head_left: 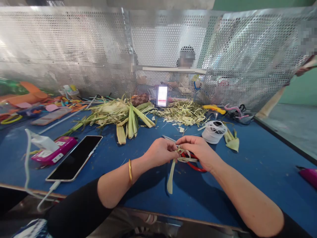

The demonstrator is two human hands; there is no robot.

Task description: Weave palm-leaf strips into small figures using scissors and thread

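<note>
My left hand (162,151) and my right hand (195,150) meet near the middle of the blue table, fingertips pinched together. Between them they grip a pale green leaf strip (170,181), whose wider end hangs down below my left fingers. On the right side the strip curls into small loops under my right hand. Beneath my hands lie scissors (199,169) with red handles; their blade tip pokes out past my left fingers. Just beyond my right hand stands a spool of white thread (214,132). A folded leaf piece (232,142) rests beside the spool.
A heap of long leaves (111,112) and a pile of leaf scraps (185,112) lie at the back. On the left are a charging phone (75,158) and a magenta power strip (54,150). A perforated metal screen (99,49) closes off the far edge; a person sits behind it.
</note>
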